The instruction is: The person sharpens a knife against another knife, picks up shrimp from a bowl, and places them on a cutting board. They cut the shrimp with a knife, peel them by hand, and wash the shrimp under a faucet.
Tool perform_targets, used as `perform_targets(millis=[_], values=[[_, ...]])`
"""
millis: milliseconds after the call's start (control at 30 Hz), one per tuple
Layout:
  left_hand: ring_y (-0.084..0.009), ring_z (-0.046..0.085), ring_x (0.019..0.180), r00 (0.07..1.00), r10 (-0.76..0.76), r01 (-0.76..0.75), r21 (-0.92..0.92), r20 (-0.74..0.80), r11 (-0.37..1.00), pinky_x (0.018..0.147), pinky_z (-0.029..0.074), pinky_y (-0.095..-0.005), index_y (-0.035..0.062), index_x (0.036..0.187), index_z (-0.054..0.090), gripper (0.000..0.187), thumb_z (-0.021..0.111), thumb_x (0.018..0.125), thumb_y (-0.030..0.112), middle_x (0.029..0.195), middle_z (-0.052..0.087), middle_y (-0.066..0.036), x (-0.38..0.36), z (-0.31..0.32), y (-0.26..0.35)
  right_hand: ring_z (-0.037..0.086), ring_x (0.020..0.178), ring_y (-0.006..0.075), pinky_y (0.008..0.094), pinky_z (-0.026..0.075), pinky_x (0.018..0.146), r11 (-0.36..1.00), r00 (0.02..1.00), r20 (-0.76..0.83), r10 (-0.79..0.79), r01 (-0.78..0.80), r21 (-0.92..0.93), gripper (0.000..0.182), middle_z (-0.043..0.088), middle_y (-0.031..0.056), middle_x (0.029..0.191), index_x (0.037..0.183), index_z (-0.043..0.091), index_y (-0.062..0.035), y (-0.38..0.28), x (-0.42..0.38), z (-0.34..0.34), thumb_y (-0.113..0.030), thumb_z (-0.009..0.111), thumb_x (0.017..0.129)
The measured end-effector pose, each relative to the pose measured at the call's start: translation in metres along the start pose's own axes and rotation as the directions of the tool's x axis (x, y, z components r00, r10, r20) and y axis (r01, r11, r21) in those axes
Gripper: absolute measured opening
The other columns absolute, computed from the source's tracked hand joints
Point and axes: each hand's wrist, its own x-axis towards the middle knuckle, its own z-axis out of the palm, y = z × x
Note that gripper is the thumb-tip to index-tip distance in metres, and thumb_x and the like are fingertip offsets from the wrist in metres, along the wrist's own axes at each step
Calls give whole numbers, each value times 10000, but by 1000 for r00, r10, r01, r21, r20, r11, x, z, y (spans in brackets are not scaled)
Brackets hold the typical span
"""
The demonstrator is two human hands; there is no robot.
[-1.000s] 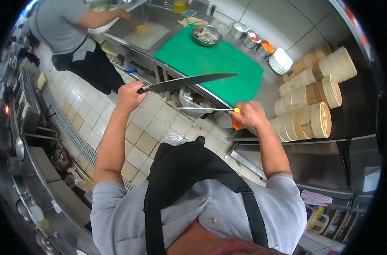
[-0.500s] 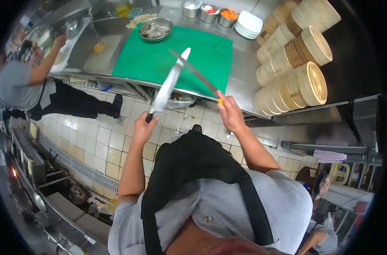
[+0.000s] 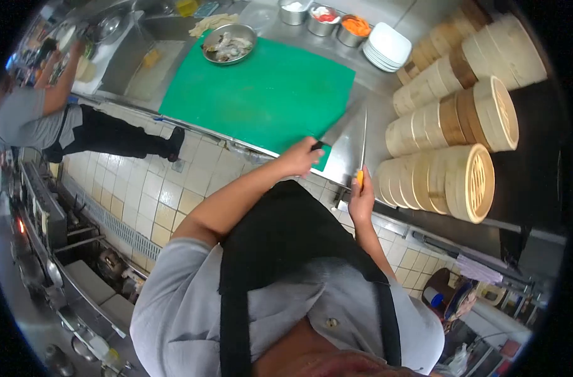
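My left hand (image 3: 301,157) is closed round the black handle of a kitchen knife (image 3: 344,127). Its broad blade points up and right, over the right edge of the green cutting board (image 3: 255,94). In my right hand (image 3: 362,202) is a honing steel (image 3: 363,141) by its yellow handle, the thin rod held nearly upright in the view. Knife tip and rod come close together above the metal counter. On the board's far left corner stands a metal bowl (image 3: 253,45) with raw shrimp-like pieces inside.
Stacked bamboo steamers (image 3: 434,182) line the counter's right side. Behind the board are metal containers (image 3: 322,26) of ingredients and a stack of white plates (image 3: 387,47). A sink (image 3: 120,72) lies to the left, where another person (image 3: 32,119) stands working.
Both hands have moved right with the knife and steel, off the board's middle. The knife now tilts further right and the steel stands more upright. My view has turned slightly.
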Motion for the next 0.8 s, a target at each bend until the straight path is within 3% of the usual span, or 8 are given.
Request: perform_targets(millis=[100,133,200,300,400,467,600,800], values=[[-159,636,648,995,71,-70,-21,73,997,497,538,-326,-19,1376,457,476,601,1021,264,962,604,-122,41,18,-3,593,1253,309,381,428,1090,995,998,16,59,-60,82,491,597,234,1377,1485,476,7,-7,13,8,-105,579,1018],[-227,695,885,994,-12,12,-1,111,1000,678,598,-379,-21,1485,395,593,624,1007,244,1114,632,-194,40,17,14,594,1250,305,380,428,1090,992,998,15,66,-67,103,490,597,230,1377,1486,477,6,-6,16,11,-101,578,1019],[-291,670,1105,918,393,-395,195,49,898,904,568,-424,-3,1484,432,588,650,990,230,1268,635,-240,66,18,-4,595,1244,295,379,429,1089,986,996,10,86,-87,141,488,596,224,1377,1488,477,4,-5,22,19,-94,576,1020],[-334,603,1252,933,333,-358,256,136,898,1064,476,-423,51,1430,529,514,674,975,238,1391,601,-219,64,-3,14,595,1238,273,365,439,1081,988,996,-18,85,-82,134,491,603,208,1359,1489,483,-6,-9,26,28,-74,589,1015],[-347,626,1202,829,557,-532,370,45,762,1055,480,-426,100,1328,636,404,691,962,262,1345,642,-162,60,-61,17,614,1199,289,370,460,1055,995,996,-53,75,-71,70,490,617,209,1308,1483,503,-35,-24,31,43,-54,605,1004],[-355,629,1186,853,518,-445,430,-65,786,1064,467,-447,118,1258,680,359,724,932,262,1282,679,-146,40,-131,47,623,1173,305,380,469,1042,999,997,-58,46,-47,-22,486,620,213,1287,1477,512,-43,-44,33,50,-45,607,1000],[-310,635,1175,628,745,-174,893,-224,415,999,494,-449,110,1179,709,323,751,888,243,1203,719,-110,54,-276,58,633,1135,333,406,487,1006,999,996,-90,-6,1,-51,496,632,222,1241,1474,521,-71,-84,39,84,-40,619,989],[-352,607,1207,898,307,268,944,-316,191,981,468,-491,101,1227,634,396,705,865,247,1208,715,-171,87,-362,84,606,1236,299,371,458,1078,992,990,-69,123,-124,-17,475,620,194,1319,1458,522,-30,-136,45,135,-35,619,994]])
